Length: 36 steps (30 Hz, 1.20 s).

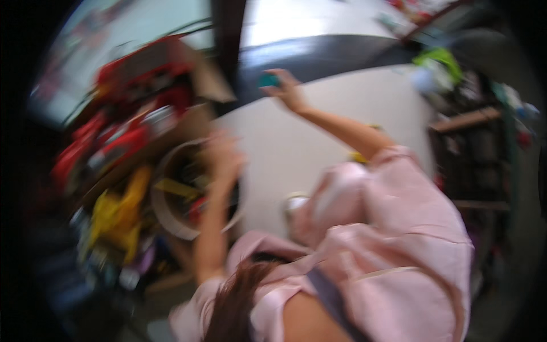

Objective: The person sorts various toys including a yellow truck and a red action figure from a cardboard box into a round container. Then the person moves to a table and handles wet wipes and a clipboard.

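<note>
My right hand (288, 90) reaches out ahead over the pale floor (277, 128). It grips a small teal object (269, 80) between thumb and fingers; blur hides what kind of object it is. My left hand (224, 156) is strongly blurred at the upper rim of a round, pale-rimmed bin (159, 213), and its fingers cannot be made out. Inside that bin are a yellow strip-like piece (177, 188), a red item (197, 209) and darker things, partly covered by my left forearm.
Left of the bin stands a cardboard box (198, 122) with red packages (128, 141). Yellow plastic bags (115, 213) lie nearer. On the right, a dark rack (470, 158) holds mixed goods, with a lime-green bag (442, 62) on top. A dark post (228, 38) rises ahead.
</note>
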### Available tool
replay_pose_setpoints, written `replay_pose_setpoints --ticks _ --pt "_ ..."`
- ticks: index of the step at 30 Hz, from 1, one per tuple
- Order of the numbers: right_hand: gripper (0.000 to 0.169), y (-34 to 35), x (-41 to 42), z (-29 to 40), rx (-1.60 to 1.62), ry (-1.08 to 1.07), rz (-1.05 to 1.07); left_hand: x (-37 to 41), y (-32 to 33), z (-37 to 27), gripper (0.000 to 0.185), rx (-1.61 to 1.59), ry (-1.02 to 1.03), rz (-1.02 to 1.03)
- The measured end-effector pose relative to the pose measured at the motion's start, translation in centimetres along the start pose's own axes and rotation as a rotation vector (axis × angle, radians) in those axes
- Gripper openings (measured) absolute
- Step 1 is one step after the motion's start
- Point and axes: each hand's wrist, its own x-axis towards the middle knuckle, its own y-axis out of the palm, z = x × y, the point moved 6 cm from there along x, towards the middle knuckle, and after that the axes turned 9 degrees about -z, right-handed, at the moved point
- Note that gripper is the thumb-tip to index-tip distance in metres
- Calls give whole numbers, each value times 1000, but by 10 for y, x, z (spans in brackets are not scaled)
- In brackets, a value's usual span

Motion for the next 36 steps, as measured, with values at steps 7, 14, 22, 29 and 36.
replay_pose_setpoints --ticks 7,14,22,29,36 --pt "44 67 13 330 834 41 168 -29 -177 45 32 181 251 -160" --pt "45 145 -66 294 645 -373 454 -77 -208 71 38 545 276 667" --pt "30 64 -136 267 358 -429 299 -158 -185 62 42 184 347 971" --pt "29 109 -303 272 220 -387 1021 -160 -179 71 22 202 388 932" --pt "51 213 -421 266 65 7 1275 -154 -188 63 27 201 510 736"
